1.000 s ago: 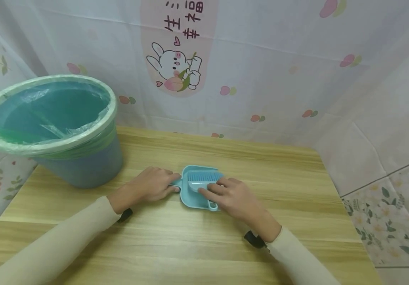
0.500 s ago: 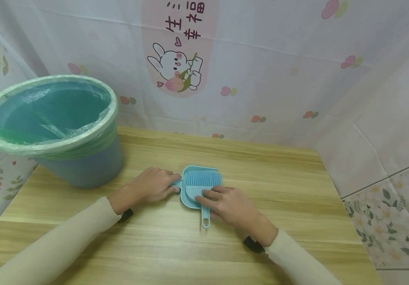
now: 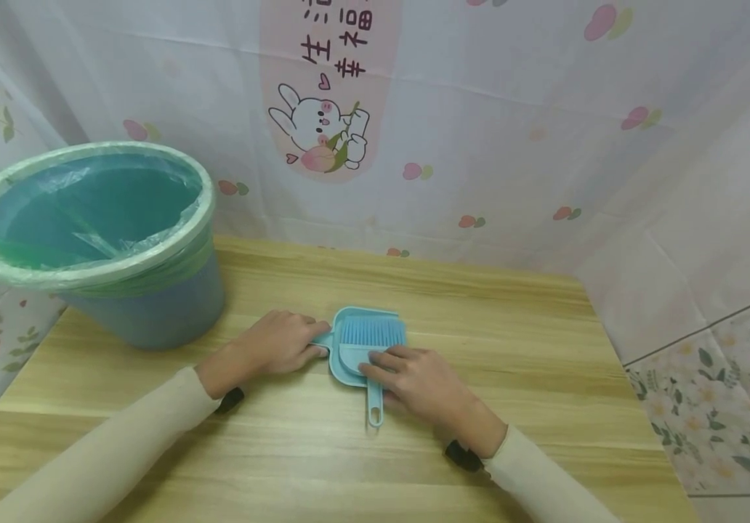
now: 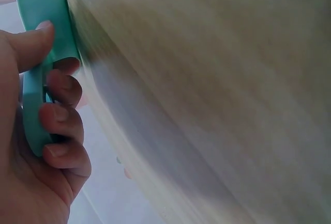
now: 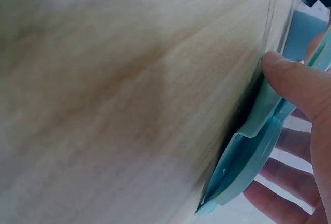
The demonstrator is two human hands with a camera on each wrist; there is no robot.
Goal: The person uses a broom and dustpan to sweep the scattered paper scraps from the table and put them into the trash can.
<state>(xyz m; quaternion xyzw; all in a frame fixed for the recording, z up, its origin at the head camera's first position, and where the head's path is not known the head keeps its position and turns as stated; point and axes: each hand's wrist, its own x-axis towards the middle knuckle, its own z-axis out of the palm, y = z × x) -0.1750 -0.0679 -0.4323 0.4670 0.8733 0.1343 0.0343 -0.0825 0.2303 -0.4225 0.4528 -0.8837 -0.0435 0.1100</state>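
In the head view a light blue dustpan (image 3: 347, 378) lies on the table, its handle to the left. My left hand (image 3: 283, 341) grips that handle; the left wrist view shows the fingers curled round the dustpan handle (image 4: 34, 107). A matching hand brush (image 3: 373, 333) lies over the pan, bristles toward the back wall and slotted handle toward me. My right hand (image 3: 417, 379) holds the brush from the right, fingertips on its body near the handle. In the right wrist view the thumb (image 5: 295, 79) is on one side, the other fingers behind.
A blue bucket (image 3: 152, 309) with a pale rim and a clear green-tinted bag stands at the left back of the wood-grain table (image 3: 270, 450). A printed cloth (image 3: 480, 145) hangs behind the table. Tiles (image 3: 731, 392) cover the wall at the right.
The brush has turned and slid a little toward me, so its handle now sticks out past the pan's near edge. My right hand has shifted slightly nearer; the left hand stays put.
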